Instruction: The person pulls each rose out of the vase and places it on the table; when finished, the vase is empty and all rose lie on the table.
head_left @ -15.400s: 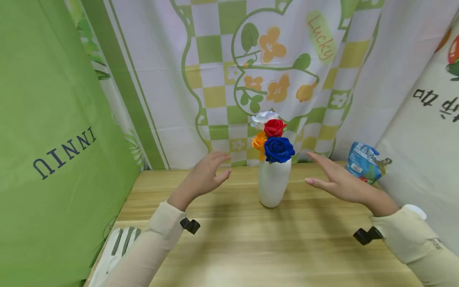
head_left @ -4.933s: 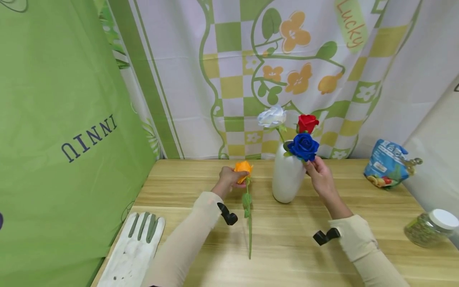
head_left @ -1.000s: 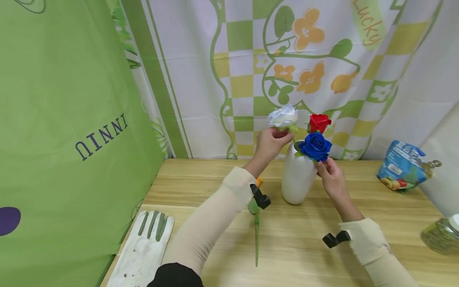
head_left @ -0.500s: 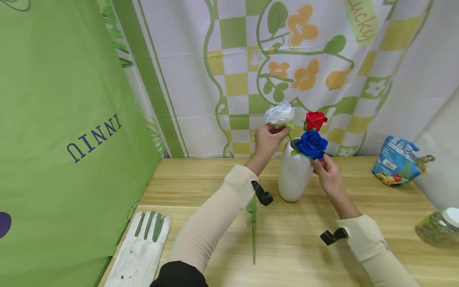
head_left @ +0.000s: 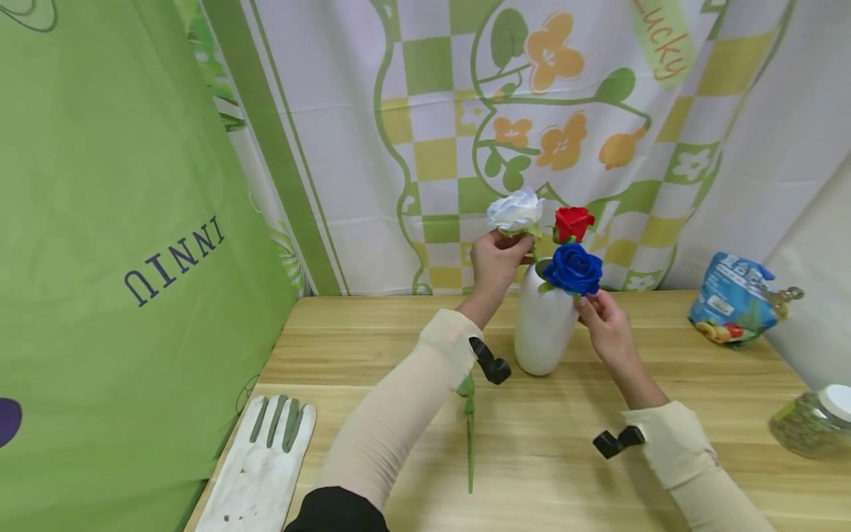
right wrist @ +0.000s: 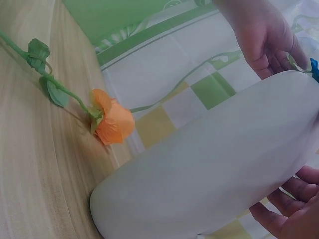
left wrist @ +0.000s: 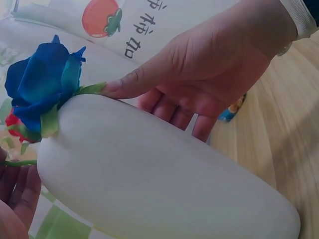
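A white vase (head_left: 547,325) stands on the wooden table. My left hand (head_left: 495,262) pinches the stem of a white rose (head_left: 515,210) just below its bloom, at the left of the vase mouth. Against the vase's upper right side, my right hand (head_left: 612,332) holds with thumb and fingers; the thumb meets a green leaf under the blue rose (head_left: 575,270). A red rose (head_left: 573,223) rises behind the blue one. An orange rose (right wrist: 113,119) lies on the table left of the vase, its bloom hidden by my left arm in the head view.
A white work glove (head_left: 259,465) with grey-green stripes lies at the table's left edge. At the right are a blue snack bag (head_left: 731,299) with a clip and a jar (head_left: 811,423) with a white lid. A patterned curtain (head_left: 439,162) hangs behind.
Earlier, both hands were apart from the vase, which held the orange rose too. My left hand laid that rose down, then took the white rose's stem. My right hand came to the vase.
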`<state>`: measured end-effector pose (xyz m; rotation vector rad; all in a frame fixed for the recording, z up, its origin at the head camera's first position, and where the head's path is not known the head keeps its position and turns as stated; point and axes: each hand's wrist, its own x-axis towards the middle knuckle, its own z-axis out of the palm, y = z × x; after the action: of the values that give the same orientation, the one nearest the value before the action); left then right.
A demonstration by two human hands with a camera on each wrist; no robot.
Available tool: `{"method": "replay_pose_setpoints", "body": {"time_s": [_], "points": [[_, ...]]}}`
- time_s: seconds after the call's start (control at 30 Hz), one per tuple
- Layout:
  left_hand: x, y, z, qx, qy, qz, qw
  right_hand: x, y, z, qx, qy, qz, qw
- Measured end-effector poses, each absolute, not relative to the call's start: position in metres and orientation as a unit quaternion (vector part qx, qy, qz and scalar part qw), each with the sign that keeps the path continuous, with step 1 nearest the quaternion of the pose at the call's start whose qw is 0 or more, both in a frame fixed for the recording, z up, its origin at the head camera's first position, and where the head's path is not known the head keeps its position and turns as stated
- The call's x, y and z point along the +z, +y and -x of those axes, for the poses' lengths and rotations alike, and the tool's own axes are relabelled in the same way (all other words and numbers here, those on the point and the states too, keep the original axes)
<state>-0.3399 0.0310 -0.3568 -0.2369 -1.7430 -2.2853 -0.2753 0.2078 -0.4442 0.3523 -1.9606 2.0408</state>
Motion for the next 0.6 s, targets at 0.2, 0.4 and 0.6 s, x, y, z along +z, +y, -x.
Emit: {"method": "replay_pose_setpoints", "body": {"time_s": [0.2, 0.4, 0.6], "points": [[-0.355, 0.031, 0.338, -0.787, -0.596, 0.092, 0.133, -0.444, 0.208, 0.273, 0.710, -0.681, -0.110, 0.138], [-0.352, 0.033, 0.340, -0.786, -0.588, 0.117, 0.148, -0.444, 0.209, 0.272, 0.692, -0.702, -0.103, 0.134], [-0.346, 0.034, 0.341, -0.776, -0.595, 0.123, 0.170, -0.444, 0.210, 0.274, 0.676, -0.717, -0.105, 0.137]]}}
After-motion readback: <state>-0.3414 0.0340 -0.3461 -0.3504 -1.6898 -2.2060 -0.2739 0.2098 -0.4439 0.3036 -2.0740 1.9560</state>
